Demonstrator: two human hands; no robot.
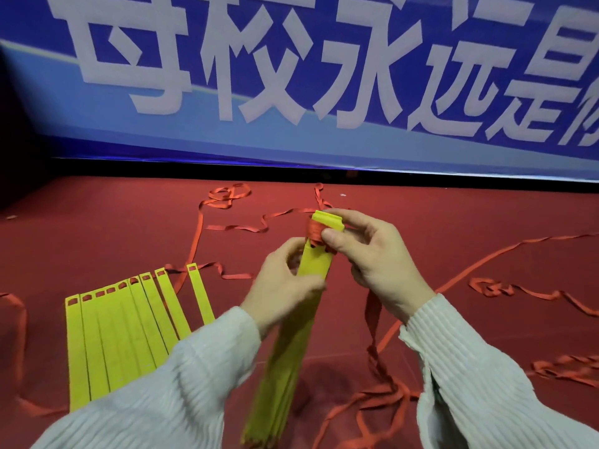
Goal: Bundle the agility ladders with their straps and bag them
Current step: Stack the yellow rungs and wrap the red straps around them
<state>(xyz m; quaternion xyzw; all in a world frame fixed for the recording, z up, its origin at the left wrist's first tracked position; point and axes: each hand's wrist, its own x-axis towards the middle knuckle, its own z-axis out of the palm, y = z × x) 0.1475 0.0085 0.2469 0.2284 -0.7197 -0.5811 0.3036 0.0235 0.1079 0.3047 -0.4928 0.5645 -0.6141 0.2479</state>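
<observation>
A stack of yellow ladder rungs (pixel 291 351) is held upright and tilted in front of me, its far end wound with red strap (pixel 313 233). My left hand (pixel 285 286) grips the stack near its upper part. My right hand (pixel 369 254) pinches the wrapped top end between thumb and fingers. A second set of yellow rungs (pixel 129 325) lies fanned out flat on the red floor at the left, with red strap threaded through its end slots. Long red straps (pixel 233 226) trail loose over the floor.
The red carpet floor (pixel 453 222) runs back to a blue banner with large white characters (pixel 291 76) that stands along the far edge. Tangled red strap lies at the lower right (pixel 567 367) and below the held stack (pixel 379 396).
</observation>
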